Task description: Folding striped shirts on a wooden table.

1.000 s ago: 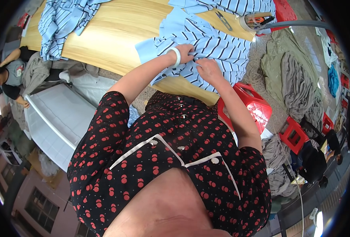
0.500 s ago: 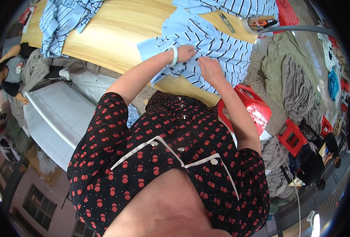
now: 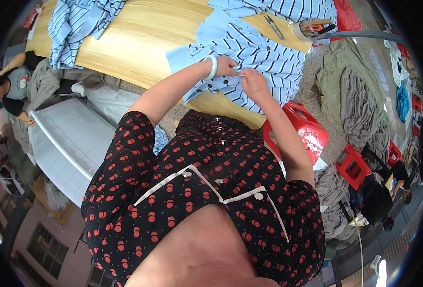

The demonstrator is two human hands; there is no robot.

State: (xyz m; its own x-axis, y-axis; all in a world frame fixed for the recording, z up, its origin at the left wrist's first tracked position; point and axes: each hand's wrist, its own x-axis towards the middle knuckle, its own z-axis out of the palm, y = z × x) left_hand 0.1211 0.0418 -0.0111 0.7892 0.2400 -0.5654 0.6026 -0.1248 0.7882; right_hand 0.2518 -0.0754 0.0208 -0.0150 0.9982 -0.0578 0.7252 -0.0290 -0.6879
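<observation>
Dark round buttons (image 3: 209, 86) have come into view over the last second, at 9 o'clock from our right hand (image 3: 256, 85). Its fingers pinch the garment's edge; our left hand (image 3: 224, 67) touches cloth, grip hidden, can't tell. Reads as work at the buttoned edge. Light-blue, dark-striped cloth garment (image 3: 281, 67) lies toward 1 o'clock on the yellow wood-grain table (image 3: 140, 33); dark V-shaped snips (image 3: 274, 27) beyond.

the wooden table (image 3: 140, 38) bears striped blue garments (image 3: 281, 64); snips (image 3: 279, 33) lie toward its right end, near a clear tub (image 3: 297, 32)
</observation>
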